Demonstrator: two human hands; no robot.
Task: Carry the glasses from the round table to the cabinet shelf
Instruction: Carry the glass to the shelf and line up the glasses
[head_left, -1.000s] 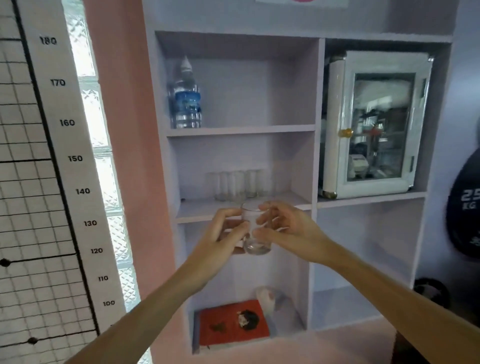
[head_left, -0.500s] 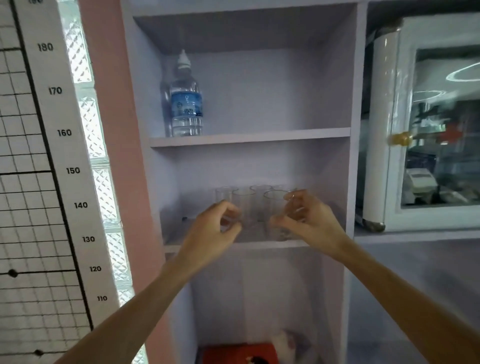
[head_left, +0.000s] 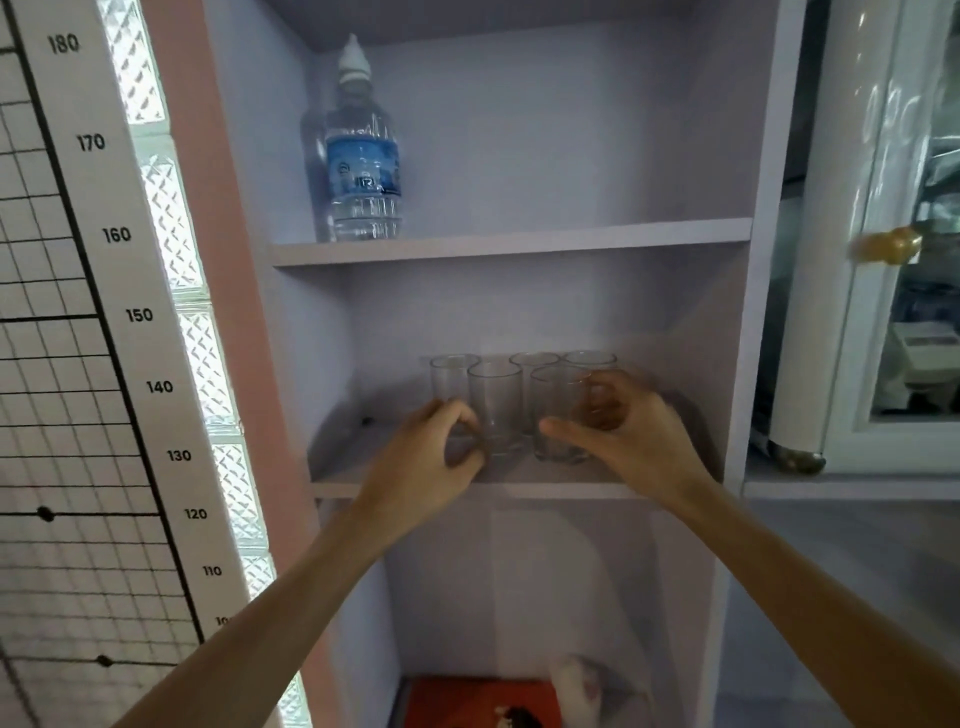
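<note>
Right hand (head_left: 626, 439) grips front glass (head_left: 557, 402) on cabinet shelf (head_left: 550, 489); left hand (head_left: 428, 462) curled at neighbour glass (head_left: 496, 402), grip unclear. Risk: fingers pulling out could clip glasses, b/c back row (head_left: 535, 362) crowds just beyond.

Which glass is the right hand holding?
The front right glass. The right hand has its thumb across the front, and its fingers show through the glass from behind. It alone sits in that grip.

5 glasses (head_left: 494, 400), 1 btl (head_left: 363, 166).
</note>
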